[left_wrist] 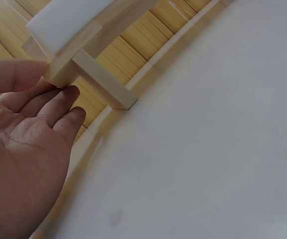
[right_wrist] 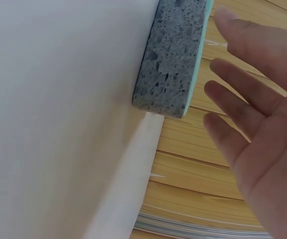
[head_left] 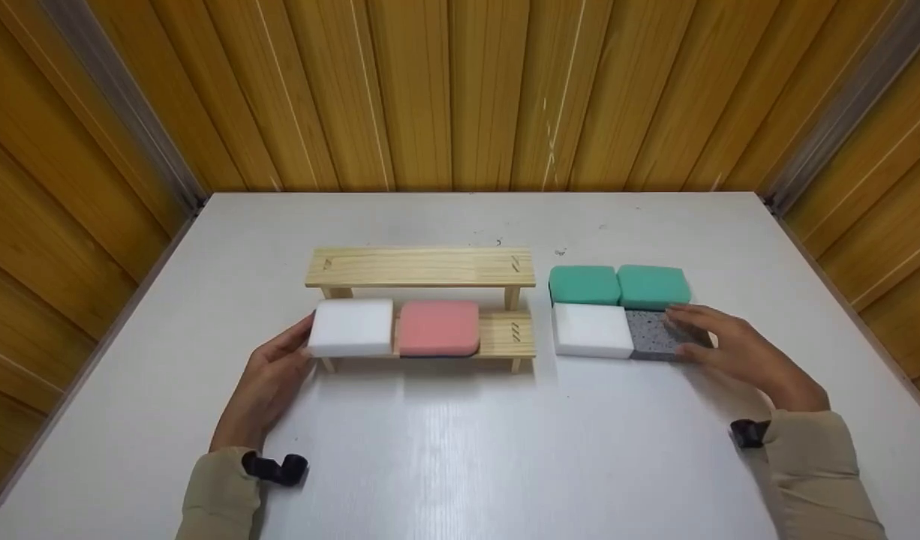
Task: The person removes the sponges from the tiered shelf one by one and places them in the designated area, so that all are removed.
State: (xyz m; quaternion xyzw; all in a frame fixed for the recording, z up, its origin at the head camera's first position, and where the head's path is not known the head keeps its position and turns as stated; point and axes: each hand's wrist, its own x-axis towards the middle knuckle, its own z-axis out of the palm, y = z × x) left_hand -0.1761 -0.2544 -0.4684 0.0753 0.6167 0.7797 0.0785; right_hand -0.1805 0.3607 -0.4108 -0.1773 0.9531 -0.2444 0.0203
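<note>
My left hand (head_left: 274,379) is at the left end of a two-step wooden stand (head_left: 505,334). In the left wrist view its thumb and fingers pinch the end of the lower board (left_wrist: 64,69). On that step lie a white sponge (head_left: 351,328) and a pink sponge (head_left: 439,328) with a dark underside. My right hand (head_left: 741,352) hovers around the right side of a grey speckled sponge (head_left: 651,334), its fingers loosely spread. In the right wrist view a gap shows between that hand and a grey porous sponge (right_wrist: 171,59) with a thin teal layer.
Two green sponges (head_left: 584,285) lie side by side on the white table (head_left: 460,435), behind another white sponge (head_left: 593,328) and the grey one. The stand's upper board (head_left: 422,268) is behind the lower step. Yellow wood-patterned walls (head_left: 460,97) enclose the table's back and sides.
</note>
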